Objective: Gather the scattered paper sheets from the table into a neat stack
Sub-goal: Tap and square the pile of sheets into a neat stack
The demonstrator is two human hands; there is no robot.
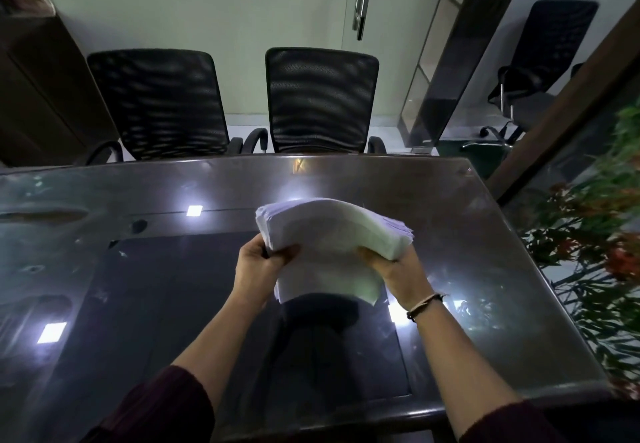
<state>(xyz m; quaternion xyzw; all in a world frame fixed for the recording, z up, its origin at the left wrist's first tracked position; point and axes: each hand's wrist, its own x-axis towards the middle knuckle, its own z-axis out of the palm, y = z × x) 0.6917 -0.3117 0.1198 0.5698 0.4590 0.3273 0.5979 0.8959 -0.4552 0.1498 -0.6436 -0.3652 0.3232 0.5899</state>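
Glass tabletop (138, 269), dark and glossy, fills most of the head view and mirrors bright ceiling lights as white patches. Beyond the table's far edge stand two black mesh office chairs (322, 100) side by side, their backs upright and armrests just reaching the rim; a third chair (550, 44) shows farther off past the table's far right corner. Off the table's right side hangs a plant with green leaves and orange-red flowers (602, 252). Above the table's middle, the paper stack (329, 245) is held clear of the glass, all the white sheets gathered together, bowed upward into an arch with the far edges fanned slightly at the right. The person's left hand (259, 264) grips the stack's left side, thumb curled over the top and fingers hidden underneath. The right hand (394, 262) clasps the stack's right side in the same closed way, thumb on top. Dark maroon sleeves (162, 404) cover both upper forearms near the table's near edge. A thin wristband (424, 306) circles the right wrist.
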